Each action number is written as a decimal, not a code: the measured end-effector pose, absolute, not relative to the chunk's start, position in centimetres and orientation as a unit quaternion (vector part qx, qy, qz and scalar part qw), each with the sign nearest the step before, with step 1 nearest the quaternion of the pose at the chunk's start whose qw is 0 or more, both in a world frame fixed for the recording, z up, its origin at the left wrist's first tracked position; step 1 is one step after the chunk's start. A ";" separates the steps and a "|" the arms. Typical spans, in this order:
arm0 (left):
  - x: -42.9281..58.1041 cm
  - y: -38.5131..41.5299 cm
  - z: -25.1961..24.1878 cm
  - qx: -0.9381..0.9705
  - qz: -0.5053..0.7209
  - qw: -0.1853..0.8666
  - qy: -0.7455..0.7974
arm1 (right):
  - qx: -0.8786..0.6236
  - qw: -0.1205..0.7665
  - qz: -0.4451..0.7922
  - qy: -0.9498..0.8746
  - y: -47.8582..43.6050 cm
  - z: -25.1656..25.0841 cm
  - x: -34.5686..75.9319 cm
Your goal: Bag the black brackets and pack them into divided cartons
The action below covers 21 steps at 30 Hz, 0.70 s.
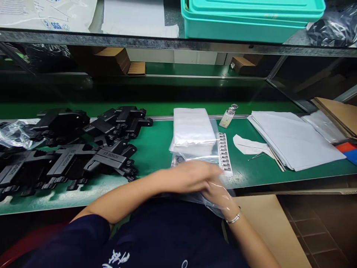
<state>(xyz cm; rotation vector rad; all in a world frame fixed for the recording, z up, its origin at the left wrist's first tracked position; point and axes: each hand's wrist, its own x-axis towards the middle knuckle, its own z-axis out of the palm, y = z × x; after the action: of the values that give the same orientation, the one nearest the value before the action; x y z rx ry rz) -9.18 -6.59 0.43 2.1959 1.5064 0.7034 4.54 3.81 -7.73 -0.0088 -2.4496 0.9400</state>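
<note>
My left hand [192, 175] reaches across the middle of the bench edge, blurred by motion, its fingers over my right hand [219, 195]. My right hand, with a silver bracelet at the wrist, is partly covered by a clear plastic bag [210, 206] that hangs below both hands. It appears closed on the bag; its fingertips are hidden. Just beyond the hands lie a stack of white translucent sleeves [193, 128] on clear bags and a strip of printed labels [225, 154]. Part of a dark item [177, 160] shows through plastic beside my left hand.
Several black Bosch-marked clamp-like parts [108, 158] cover the left bench. To the right are a small clear bottle [228, 116], tweezers [256, 156] and white sheets [295, 141]. A shelf above carries a teal bin [240, 29]. A cardboard box [262, 212] stands below, at right.
</note>
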 end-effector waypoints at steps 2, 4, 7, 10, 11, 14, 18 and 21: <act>-13.0 -6.7 1.1 0.739 0.157 0.220 0.617 | 0.070 0.231 0.276 -0.930 3.3 -6.2 4.6; -15.6 -6.9 0.6 0.718 0.088 0.320 0.612 | 0.148 0.211 0.198 -0.946 2.9 -5.1 4.3; -17.0 -8.0 -1.6 0.678 0.172 0.433 0.568 | 0.140 0.235 0.203 -0.940 3.7 -4.3 4.2; -16.8 -9.9 -4.2 0.547 0.362 0.432 0.619 | -0.102 0.384 0.281 -0.874 5.5 -3.6 5.1; -16.5 -10.5 -4.8 0.495 0.410 0.419 0.641 | -0.168 0.433 0.295 -0.835 5.8 -3.3 5.5; -15.2 -11.3 -5.4 0.413 0.466 0.345 0.702 | -0.109 0.412 0.289 -0.857 4.9 -1.9 5.5; -12.7 -11.3 -4.4 0.483 0.372 0.276 0.743 | -0.001 0.219 0.237 -0.946 2.7 0.0 2.9; -11.3 -11.2 -3.9 0.589 0.323 0.199 0.714 | 0.008 0.140 0.251 -0.958 3.8 0.4 2.4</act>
<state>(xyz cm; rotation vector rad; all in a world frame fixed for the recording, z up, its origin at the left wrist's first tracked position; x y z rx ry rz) -11.31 -11.25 -3.86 1.6474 1.9965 0.9041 2.45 3.83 0.37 0.0223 -2.7665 0.7260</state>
